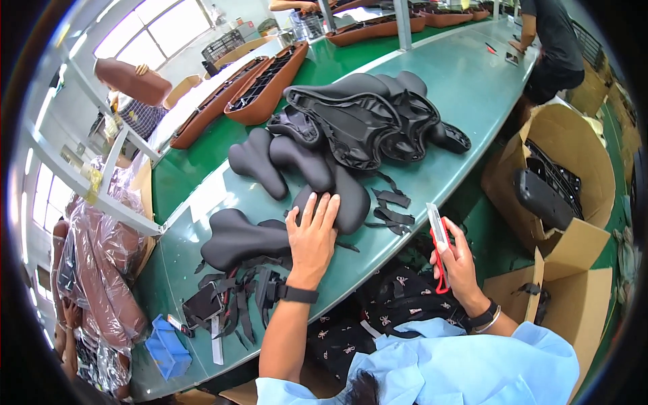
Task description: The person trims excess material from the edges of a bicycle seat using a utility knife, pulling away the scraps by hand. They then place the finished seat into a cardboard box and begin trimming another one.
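While the right hand (459,260) hangs off the near edge of the worktop (466,88), its fingers are closed around a red-handled tool (440,253) with a pale flat blade pointing up. The left hand (312,236) lies flat, fingers together and extended, pressed on a black saddle cover (341,202) at the near side of the worktop. Judging by the layout, the work looks partly done: left of that cover lies another smooth black cover (236,236), and just beyond it two more (253,162), all seemingly finished, while loose black trimmings (391,212) lie to its right and a heap of black straps and offcuts (236,297) to its near left. Farther past the cover, a pile of upturned black saddles (364,115) appears not yet handled, so a good share seems left.

A blue block (165,347) sits at the near-left end, beyond the offcut heap. Well to the right of the pressed cover, an open cardboard box (574,155) holds dark moulded parts. Behind the black pile, brown saddle bases (266,84) lie on a green strip. At the far end another person (550,40) leans on the worktop. To the far left, plastic-wrapped brown seats (101,270) stand stacked. The scattered trimmings crowd the space around the cover.
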A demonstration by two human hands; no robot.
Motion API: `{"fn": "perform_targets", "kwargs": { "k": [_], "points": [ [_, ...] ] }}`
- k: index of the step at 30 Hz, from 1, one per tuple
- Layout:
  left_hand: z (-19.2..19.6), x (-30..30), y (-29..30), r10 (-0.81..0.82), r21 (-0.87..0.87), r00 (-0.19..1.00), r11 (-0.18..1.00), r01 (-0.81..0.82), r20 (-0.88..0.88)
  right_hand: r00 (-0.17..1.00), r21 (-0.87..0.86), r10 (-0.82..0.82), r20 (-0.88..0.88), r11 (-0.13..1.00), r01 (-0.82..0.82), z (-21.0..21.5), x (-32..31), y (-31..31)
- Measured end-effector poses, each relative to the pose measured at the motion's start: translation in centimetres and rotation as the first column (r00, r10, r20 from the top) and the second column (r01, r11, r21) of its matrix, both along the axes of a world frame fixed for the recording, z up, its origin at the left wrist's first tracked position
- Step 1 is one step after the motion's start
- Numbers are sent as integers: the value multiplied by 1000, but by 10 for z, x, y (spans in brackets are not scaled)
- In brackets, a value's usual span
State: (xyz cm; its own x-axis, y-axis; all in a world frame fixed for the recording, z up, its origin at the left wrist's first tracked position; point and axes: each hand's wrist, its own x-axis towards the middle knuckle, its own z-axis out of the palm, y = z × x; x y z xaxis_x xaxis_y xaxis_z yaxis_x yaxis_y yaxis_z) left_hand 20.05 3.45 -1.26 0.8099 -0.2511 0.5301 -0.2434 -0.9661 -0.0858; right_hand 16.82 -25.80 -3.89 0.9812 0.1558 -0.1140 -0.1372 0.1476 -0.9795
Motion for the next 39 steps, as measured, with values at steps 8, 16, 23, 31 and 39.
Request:
{"fn": "perform_targets", "kwargs": {
  "k": [8, 16, 23, 31, 39],
  "points": [
    [52, -87, 50, 112, -997, 991, 14, -70, -68, 973, -177, 55, 223, 984, -15, -11, 10, 15],
    [3, -144, 67, 564, -756, 798, 421, -500, -214, 880, -374, 474, 26, 821, -431, 28, 8, 69],
    [13, -112, -6, 544, -539, 794, 597, -594, -273, 759, -552, 617, 208, 714, -430, 36, 4, 73],
    [3, -118, -10, 419, -786, 865, 421, -453, -275, 496, -725, 761, 418, 609, -323, 57, 37, 105],
    [1, -122, -10, 426, -855, 888, 383, -351, -174, 306, -855, 929, 206, 324, -406, 67, 50, 143]
  ]
}}
